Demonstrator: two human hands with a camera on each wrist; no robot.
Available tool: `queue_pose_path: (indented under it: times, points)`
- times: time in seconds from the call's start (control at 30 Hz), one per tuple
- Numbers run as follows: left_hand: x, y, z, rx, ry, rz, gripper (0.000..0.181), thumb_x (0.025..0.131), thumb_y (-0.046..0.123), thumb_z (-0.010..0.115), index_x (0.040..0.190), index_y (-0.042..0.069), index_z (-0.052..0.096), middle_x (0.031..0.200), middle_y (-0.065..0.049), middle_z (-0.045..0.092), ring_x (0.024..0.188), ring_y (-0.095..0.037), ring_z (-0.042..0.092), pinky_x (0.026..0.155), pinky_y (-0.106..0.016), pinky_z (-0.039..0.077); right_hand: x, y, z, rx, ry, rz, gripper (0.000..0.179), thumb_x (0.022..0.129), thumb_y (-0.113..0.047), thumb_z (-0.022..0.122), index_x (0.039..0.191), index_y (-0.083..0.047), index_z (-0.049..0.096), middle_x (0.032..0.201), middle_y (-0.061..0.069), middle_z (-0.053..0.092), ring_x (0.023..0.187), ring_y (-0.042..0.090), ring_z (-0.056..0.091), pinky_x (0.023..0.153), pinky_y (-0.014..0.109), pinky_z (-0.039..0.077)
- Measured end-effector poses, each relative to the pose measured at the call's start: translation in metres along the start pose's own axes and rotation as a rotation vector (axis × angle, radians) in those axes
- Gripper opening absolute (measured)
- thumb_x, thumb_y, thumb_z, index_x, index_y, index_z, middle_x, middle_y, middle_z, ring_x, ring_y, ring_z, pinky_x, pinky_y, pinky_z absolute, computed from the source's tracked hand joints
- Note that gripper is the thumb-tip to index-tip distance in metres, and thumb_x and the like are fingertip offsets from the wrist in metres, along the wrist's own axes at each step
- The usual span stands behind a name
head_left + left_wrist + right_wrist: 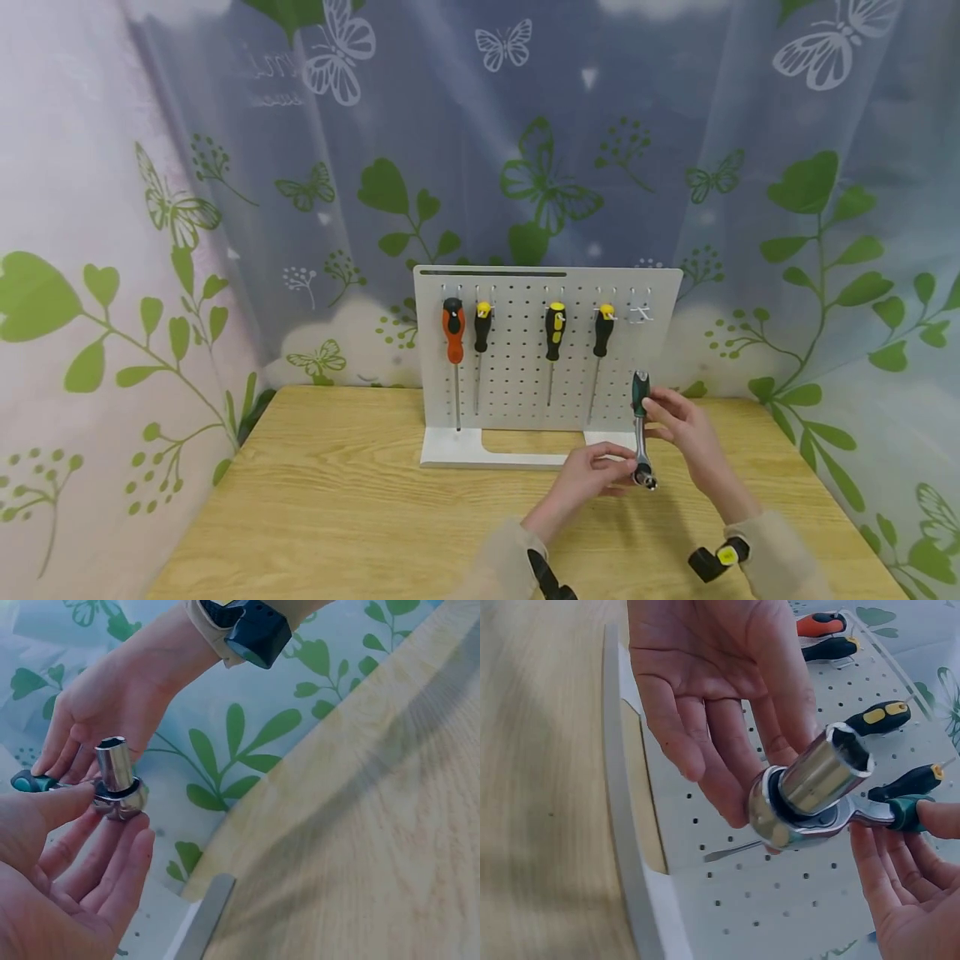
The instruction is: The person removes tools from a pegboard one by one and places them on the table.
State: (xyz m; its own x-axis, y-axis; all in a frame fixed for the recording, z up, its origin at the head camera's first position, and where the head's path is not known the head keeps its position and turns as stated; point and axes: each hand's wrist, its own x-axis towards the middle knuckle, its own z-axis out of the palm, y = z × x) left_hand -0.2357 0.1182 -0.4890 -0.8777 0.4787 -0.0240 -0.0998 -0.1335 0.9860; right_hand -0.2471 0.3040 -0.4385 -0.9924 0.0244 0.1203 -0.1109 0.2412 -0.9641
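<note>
A chrome ratchet wrench (pixel 640 442) with a green-and-black handle (pixel 640 390) is held in the air in front of the pegboard's right side. Its handle points up and away, its head toward me. My right hand (pixel 688 429) grips the handle between thumb and fingers. With thumb and fingertips, my left hand (pixel 588 481) pinches the ratchet head. A shiny socket (pixel 826 771) sits on the head, its hollow end facing out; the left wrist view also shows this socket (pixel 114 765) standing up from the head beside the left thumb.
A white pegboard (pixel 525 400) stands on the wooden table (pixel 337 500). On it hang an orange-and-black screwdriver (pixel 453 333) and several black-and-yellow ones, including one screwdriver (pixel 555 333) near the middle. A bare wire hook (pixel 641 313) is at upper right. Patterned curtains surround the table.
</note>
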Motion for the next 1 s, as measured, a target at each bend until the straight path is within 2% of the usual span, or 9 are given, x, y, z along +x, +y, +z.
queue_pose_path:
  times: [0.23, 0.4, 0.57, 0.7, 0.8, 1.0]
  points:
    - [-0.011, -0.016, 0.001, 0.054, -0.004, -0.007, 0.021, 0.094, 0.000, 0.069, 0.114, -0.005, 0.070, 0.101, -0.021, 0.076, 0.092, -0.036, 0.074, 0.081, -0.048, 0.063, -0.012, 0.021, 0.009, 0.001, -0.010, 0.073, 0.054, 0.105, -0.025, 0.058, 0.143, 0.010, 0.042, 0.113, 0.004, 0.066, 0.091, 0.004, 0.063, 0.081, 0.028, 0.061]
    - [-0.016, -0.030, 0.001, 0.090, 0.005, -0.018, 0.018, 0.089, -0.004, 0.071, 0.107, -0.006, 0.071, 0.093, -0.019, 0.076, 0.084, -0.028, 0.076, 0.076, -0.041, 0.064, -0.020, 0.036, 0.016, 0.004, -0.003, 0.100, 0.054, 0.104, -0.022, 0.059, 0.144, 0.011, 0.043, 0.116, 0.011, 0.068, 0.090, 0.004, 0.065, 0.082, 0.032, 0.062]
    - [-0.022, -0.037, 0.001, 0.185, 0.029, -0.009, 0.013, 0.086, -0.003, 0.075, 0.099, -0.003, 0.074, 0.086, -0.012, 0.077, 0.075, -0.018, 0.073, 0.068, -0.032, 0.063, -0.027, 0.047, 0.022, 0.001, 0.001, 0.123, 0.054, 0.105, -0.021, 0.059, 0.144, 0.012, 0.043, 0.125, 0.021, 0.065, 0.090, 0.003, 0.065, 0.081, 0.033, 0.062]
    - [-0.027, -0.041, 0.002, 0.256, 0.031, -0.015, 0.011, 0.085, -0.002, 0.077, 0.096, -0.002, 0.074, 0.083, -0.009, 0.076, 0.071, -0.017, 0.072, 0.064, -0.029, 0.062, -0.032, 0.055, 0.026, 0.009, 0.007, 0.139, 0.049, 0.104, -0.016, 0.059, 0.140, 0.014, 0.045, 0.119, 0.019, 0.067, 0.087, 0.005, 0.066, 0.078, 0.033, 0.063]
    - [-0.029, -0.047, 0.002, 0.328, 0.037, -0.029, 0.010, 0.085, 0.002, 0.078, 0.094, 0.000, 0.074, 0.079, -0.005, 0.075, 0.067, -0.013, 0.071, 0.059, -0.022, 0.058, -0.036, 0.062, 0.029, 0.007, -0.002, 0.153, 0.047, 0.103, -0.014, 0.060, 0.137, 0.015, 0.047, 0.113, 0.016, 0.069, 0.085, 0.007, 0.066, 0.077, 0.033, 0.063]
    - [-0.034, -0.054, 0.006, 0.371, 0.061, -0.073, 0.006, 0.084, 0.000, 0.079, 0.086, 0.002, 0.073, 0.071, -0.001, 0.072, 0.061, -0.011, 0.069, 0.055, -0.020, 0.057, -0.042, 0.072, 0.031, 0.023, -0.026, 0.163, 0.043, 0.102, -0.012, 0.060, 0.133, 0.016, 0.050, 0.113, 0.020, 0.068, 0.085, 0.012, 0.068, 0.074, 0.035, 0.063]
